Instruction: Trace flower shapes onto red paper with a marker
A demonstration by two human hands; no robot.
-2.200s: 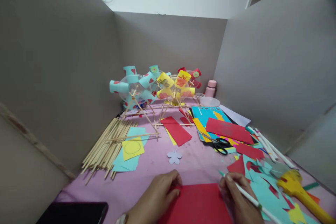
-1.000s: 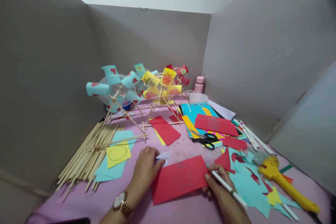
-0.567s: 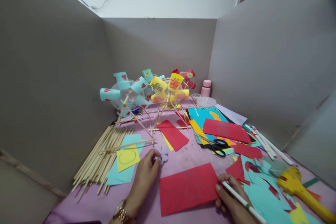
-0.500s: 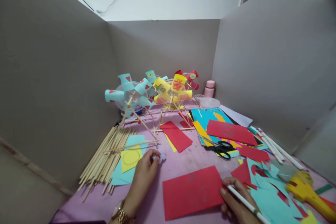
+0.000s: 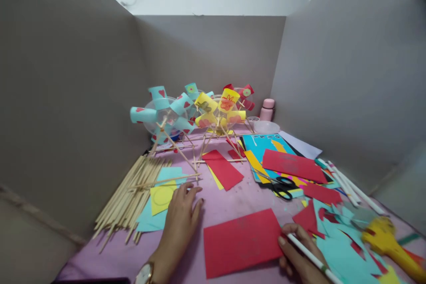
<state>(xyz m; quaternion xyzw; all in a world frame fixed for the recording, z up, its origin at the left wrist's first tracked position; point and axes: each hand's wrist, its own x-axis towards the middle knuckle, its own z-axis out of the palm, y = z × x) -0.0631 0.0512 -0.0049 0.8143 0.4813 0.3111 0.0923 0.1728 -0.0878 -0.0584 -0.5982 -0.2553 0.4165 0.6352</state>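
Observation:
My left hand [image 5: 184,211], with a watch [image 5: 145,273] on its wrist, reaches palm down over the table with its fingers apart. It is beside a yellow paper square [image 5: 163,199] with a circle drawn on it, which lies on light-blue paper [image 5: 146,222]. Nothing shows between its fingers; what lies under the palm is hidden. At the lower right my right hand [image 5: 301,250] is closed around a white pen [image 5: 309,255]. Its thumb and fingers are also at the right edge of a red paper rectangle [image 5: 241,244], which bears faint drawn lines.
Wooden sticks [image 5: 124,204] lie in a pile on the left. Paper-and-stick wheel models [image 5: 218,117] stand at the back. To the right are black-handled scissors [image 5: 282,186], paper scraps [image 5: 342,248], a yellow glue gun [image 5: 386,239] and several pens [image 5: 346,186]. Grey panels surround the table.
My left hand has opened from a pinch on a small pale-lilac scalloped piece, which no longer shows. My right hand keeps the pen by the red paper. The view has shifted slightly.

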